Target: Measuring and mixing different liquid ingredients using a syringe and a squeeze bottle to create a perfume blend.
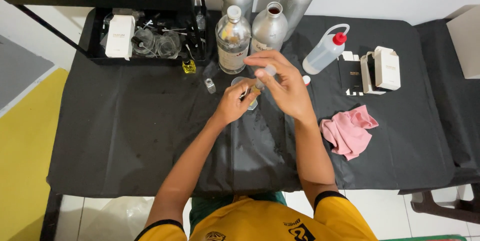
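1. The person's left hand (234, 104) is clenched around a small glass bottle (252, 102), holding it just above the black-covered bench (125, 136), near the middle toward the far edge.
2. The right hand (285, 83) grasps a slim syringe (262, 80) between thumb and fingers, its tip pointing down at the bottle's mouth; whether it touches is too small to tell.
3. Just behind the hands stand a clear glass bottle (233, 38) with a white cap and an open silver metal bottle (269, 30), with two taller silver bottles at the far edge.
4. A white squeeze bottle (324, 51) with a red cap lies tilted to the right of them.
5. A pink cloth (347, 131) lies crumpled on the right part of the bench, near small white and black boxes (380, 70).
6. A black tray (100, 56) at the far left corner holds a white box and clear glassware.
7. A small yellow bottle (189, 66) stands at the tray's near edge.
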